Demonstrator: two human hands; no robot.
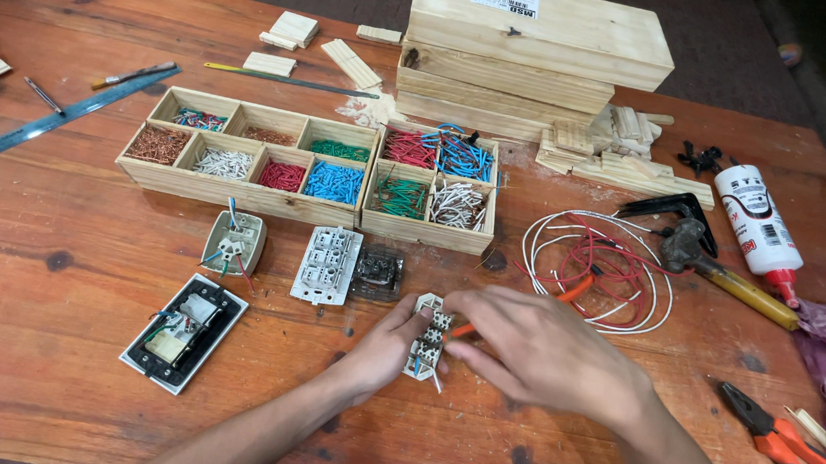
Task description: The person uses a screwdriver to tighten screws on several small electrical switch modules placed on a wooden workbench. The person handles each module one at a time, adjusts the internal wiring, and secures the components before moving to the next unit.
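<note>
That little white switch block [427, 344] you've got is sitting low on the wooden table [64, 237], just in front of the two other switch parts and well in front of the wooden tray [241, 191] of sorted wire bits. Everything below is placed relative to that block.

Handling-wise, I'd guess it's light, hard plastic, stiff but kind of brittle at the thin edges, with small screw terminals and a couple of short wire ends poking out the bottom. Best place to hold looks like the long sides, not the wire stubs, since those would just bend.

Your left hand [380, 351] is closed around the block's left side, fingers curled in and pinching it steady. Your right hand [545, 353] is over its right side, fingers gathered around an orange-handled screwdriver [564, 293] whose tip end runs in toward the block. Can't tell if the tip is actually seated in a screw, your fingers hide it.

Just behind the block: a white switch module [326, 265] and a dark clear one [377, 271] beside it. Behind and to the left, a small socket [234, 243] with wires up, and further left a black-framed wall plate [183, 332]. Behind and to the right, a coil of red and white wire [604, 270], then a hammer [721, 268] and a glue bottle [757, 227]. Orange pliers [790, 447] lie far right.
</note>
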